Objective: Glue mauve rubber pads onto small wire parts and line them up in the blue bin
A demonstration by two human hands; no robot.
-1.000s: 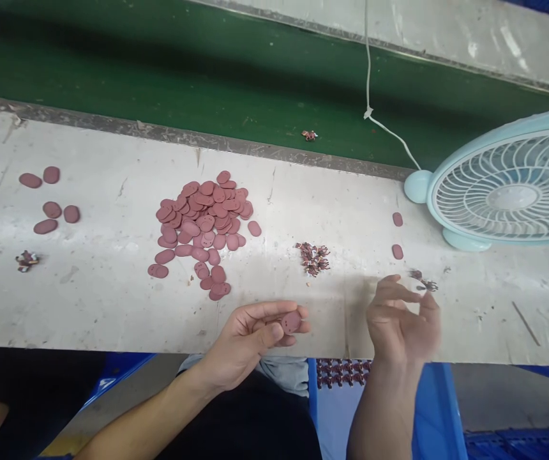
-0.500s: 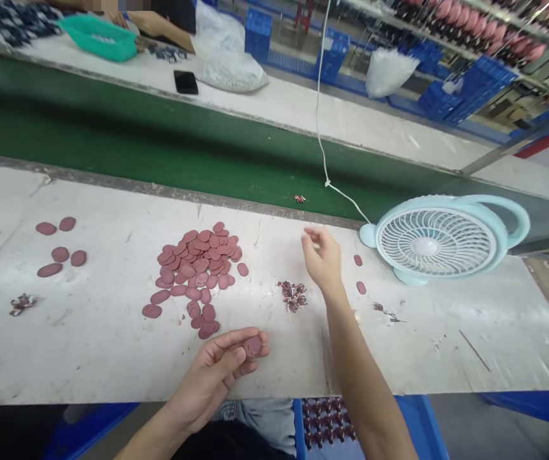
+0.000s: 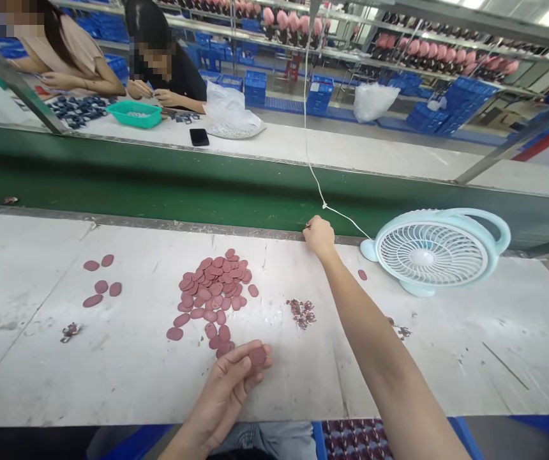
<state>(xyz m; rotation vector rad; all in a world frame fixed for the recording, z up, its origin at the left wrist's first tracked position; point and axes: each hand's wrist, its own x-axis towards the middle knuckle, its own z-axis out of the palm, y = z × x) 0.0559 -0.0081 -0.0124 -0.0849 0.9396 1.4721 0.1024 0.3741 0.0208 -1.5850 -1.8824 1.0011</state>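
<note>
Between the thumb and fingers of my left hand [image 3: 231, 383] is a reddish-brown oval disc [image 3: 257, 356], held above the near part of the white table [image 3: 126, 377]. My right hand [image 3: 320, 237] is stretched to the table's far edge beside the green belt. Its fingers are curled closed, and a small dark bit shows at the fingertips, too small to name. A heap of matching oval discs [image 3: 214, 281] lies left of centre. Between the hands sits a small cluster of brown-and-white pieces [image 3: 302, 313].
A light-blue fan [image 3: 422, 255] stands at right, its white cord [image 3: 322, 203] rising across the green belt [image 3: 183, 198]. Several loose discs [image 3: 101, 287] lie at left. Below the table edge is a blue crate [image 3: 320, 441] with brown parts. Two people sit across the belt.
My view has tilted up and turned left. My right hand has reached farther to the belt edge, its fingers now closed. My left hand still holds the disc.
</note>
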